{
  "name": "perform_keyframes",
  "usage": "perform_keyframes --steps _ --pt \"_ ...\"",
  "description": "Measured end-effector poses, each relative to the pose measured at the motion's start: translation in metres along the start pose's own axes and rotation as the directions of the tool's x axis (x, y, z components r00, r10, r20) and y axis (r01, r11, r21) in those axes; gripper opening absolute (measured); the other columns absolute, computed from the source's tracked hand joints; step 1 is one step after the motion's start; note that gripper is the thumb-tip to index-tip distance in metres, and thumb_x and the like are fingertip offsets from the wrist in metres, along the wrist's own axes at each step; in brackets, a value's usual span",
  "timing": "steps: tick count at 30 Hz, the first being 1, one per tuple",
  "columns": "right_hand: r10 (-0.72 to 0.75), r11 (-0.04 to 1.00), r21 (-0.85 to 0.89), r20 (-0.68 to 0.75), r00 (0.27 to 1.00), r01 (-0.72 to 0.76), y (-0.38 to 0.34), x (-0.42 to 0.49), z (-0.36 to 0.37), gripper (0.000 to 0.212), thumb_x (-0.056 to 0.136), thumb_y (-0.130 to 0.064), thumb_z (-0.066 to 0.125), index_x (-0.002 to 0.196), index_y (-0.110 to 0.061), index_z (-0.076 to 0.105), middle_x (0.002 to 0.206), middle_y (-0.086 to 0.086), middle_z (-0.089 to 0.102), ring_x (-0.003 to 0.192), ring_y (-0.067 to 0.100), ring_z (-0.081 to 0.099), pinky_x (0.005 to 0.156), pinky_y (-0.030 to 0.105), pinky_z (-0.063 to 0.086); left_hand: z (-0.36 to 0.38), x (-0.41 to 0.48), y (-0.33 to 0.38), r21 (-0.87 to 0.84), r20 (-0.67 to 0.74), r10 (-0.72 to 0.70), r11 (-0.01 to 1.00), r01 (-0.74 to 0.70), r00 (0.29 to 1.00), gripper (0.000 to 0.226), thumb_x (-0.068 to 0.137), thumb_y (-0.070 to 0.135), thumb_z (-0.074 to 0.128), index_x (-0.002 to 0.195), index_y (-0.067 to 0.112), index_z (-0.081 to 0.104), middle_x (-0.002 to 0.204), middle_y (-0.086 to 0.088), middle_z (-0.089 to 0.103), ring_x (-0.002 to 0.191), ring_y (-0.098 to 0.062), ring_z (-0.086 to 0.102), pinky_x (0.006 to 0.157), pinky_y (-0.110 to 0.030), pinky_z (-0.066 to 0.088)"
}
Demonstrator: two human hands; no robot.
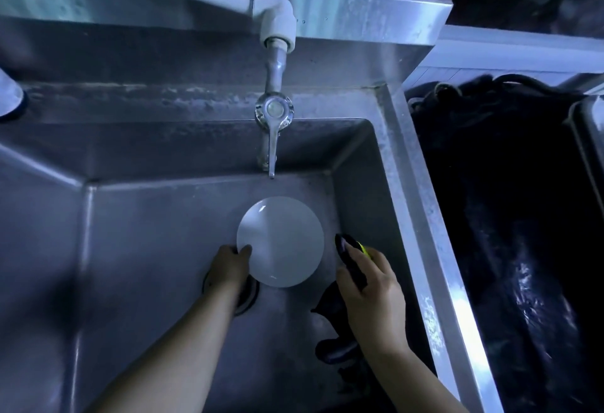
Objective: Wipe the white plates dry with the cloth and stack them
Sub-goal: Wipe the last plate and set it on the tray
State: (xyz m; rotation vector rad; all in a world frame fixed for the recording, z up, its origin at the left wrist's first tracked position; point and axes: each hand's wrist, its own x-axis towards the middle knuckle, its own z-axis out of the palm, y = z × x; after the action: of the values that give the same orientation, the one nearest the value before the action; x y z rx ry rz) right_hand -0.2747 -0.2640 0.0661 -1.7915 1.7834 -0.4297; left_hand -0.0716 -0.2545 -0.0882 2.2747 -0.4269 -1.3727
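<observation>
A round white plate [281, 241] is held over the steel sink basin, below the tap. My left hand [230, 267] grips its left rim, thumb on top and fingers underneath. My right hand [371, 278] is just to the right of the plate and holds a dark cloth [346, 254] with a yellow-green edge. The cloth hangs down under that hand toward the basin floor. Cloth and plate do not touch. No other plates show.
The steel sink [137, 249] is deep, with a drain [246, 295] partly hidden under my left wrist. A metal tap [273, 138] on a white pipe hangs over the plate. Right of the sink rim [421, 216] lies a dark wet mass.
</observation>
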Motion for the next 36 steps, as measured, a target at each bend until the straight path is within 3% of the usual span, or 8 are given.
perform_keyframes --steps 7,13,16,21,25,28,32,36 --pt "0.021 1.000 -0.008 0.017 1.000 -0.021 -0.003 -0.008 -0.004 0.036 0.088 -0.024 0.065 0.124 -0.030 0.064 0.117 -0.012 0.058 0.107 0.012 0.056 0.082 0.031 0.049 0.003 -0.018 0.018 -0.148 0.023 0.069 0.987 -0.065 0.997 0.036 0.101 0.021 0.044 0.125 -0.002 0.057 0.125 -0.021 0.060 0.110 -0.033 0.057 0.078 -0.031 0.038" --pt "0.041 0.997 0.060 -0.008 0.999 -0.040 0.000 -0.019 -0.022 0.032 0.089 -0.022 0.066 0.121 -0.026 0.066 0.106 -0.014 0.058 0.093 0.005 0.057 0.072 0.017 0.043 -0.031 -0.059 0.014 -0.119 -0.213 0.225 0.960 -0.253 0.951 0.025 0.098 0.031 0.047 0.075 0.024 0.055 0.086 -0.011 0.065 0.079 -0.030 0.055 0.070 -0.037 0.041" --pt "0.076 0.990 0.117 -0.002 0.997 -0.075 -0.003 -0.022 -0.034 0.031 0.091 -0.022 0.063 0.121 -0.022 0.065 0.102 -0.016 0.056 0.084 -0.004 0.055 0.064 0.012 0.041 -0.061 -0.095 0.013 -0.050 -0.312 0.342 0.926 -0.375 0.886 0.041 0.096 0.031 0.048 0.057 0.030 0.037 0.050 0.006 0.040 0.054 -0.017 0.036 0.053 -0.034 0.030" --pt "0.081 0.978 0.188 0.039 0.996 -0.087 -0.019 -0.026 -0.055 0.034 0.093 -0.025 0.059 0.126 -0.017 0.061 0.108 -0.012 0.057 0.086 0.003 0.055 0.065 0.013 0.040 -0.107 -0.174 0.010 -0.014 -0.382 0.424 0.886 -0.464 0.822 0.036 0.096 0.031 0.048 0.067 0.015 0.033 0.052 0.008 0.032 0.052 -0.013 0.031 0.052 -0.032 0.024" --pt "0.008 0.957 0.287 0.126 0.992 -0.044 -0.042 -0.035 -0.076 0.038 0.092 -0.032 0.060 0.129 -0.021 0.059 0.118 -0.005 0.059 0.101 0.013 0.058 0.079 0.029 0.051 -0.131 -0.253 0.024 -0.072 -0.419 0.487 0.824 -0.563 0.766 0.039 0.094 0.035 0.052 0.058 0.028 0.037 0.052 0.009 0.037 0.051 -0.008 0.033 0.053 -0.033 0.026" --pt "-0.036 0.900 0.433 0.178 0.983 -0.046 -0.062 -0.041 -0.102 0.045 0.089 -0.038 0.065 0.129 -0.019 0.058 0.119 0.000 0.061 0.107 0.017 0.060 0.087 0.035 0.053 -0.144 -0.306 0.040 -0.122 -0.448 0.531 0.760 -0.638 0.719 0.044 0.083 0.048 0.046 0.075 0.005 0.048 0.069 0.000 0.050 0.067 -0.017 0.046 0.062 -0.033 0.034" --pt "-0.181 0.751 0.660 0.168 0.969 0.025 -0.092 -0.056 -0.148 0.010 0.085 -0.032 0.070 0.089 -0.023 0.069 0.074 -0.012 0.062 0.068 0.004 0.059 0.058 0.014 0.046 -0.157 -0.368 0.064 -0.103 -0.501 0.618 0.653 -0.750 0.607 0.060 0.080 0.054 0.048 0.084 -0.006 0.052 0.079 -0.003 0.049 0.073 -0.015 0.045 0.067 -0.033 0.035" --pt "-0.357 0.648 0.740 0.085 0.930 0.181 -0.116 -0.072 -0.197 0.029 0.091 -0.026 0.064 0.065 -0.015 0.055 0.059 -0.007 0.039 0.056 0.007 0.040 0.052 0.016 0.037 -0.169 -0.426 0.083 -0.059 -0.562 0.694 0.509 -0.859 0.450 0.038 0.080 0.053 0.055 0.075 0.016 0.058 0.069 0.008 0.055 0.064 -0.006 0.050 0.060 -0.025 0.040"
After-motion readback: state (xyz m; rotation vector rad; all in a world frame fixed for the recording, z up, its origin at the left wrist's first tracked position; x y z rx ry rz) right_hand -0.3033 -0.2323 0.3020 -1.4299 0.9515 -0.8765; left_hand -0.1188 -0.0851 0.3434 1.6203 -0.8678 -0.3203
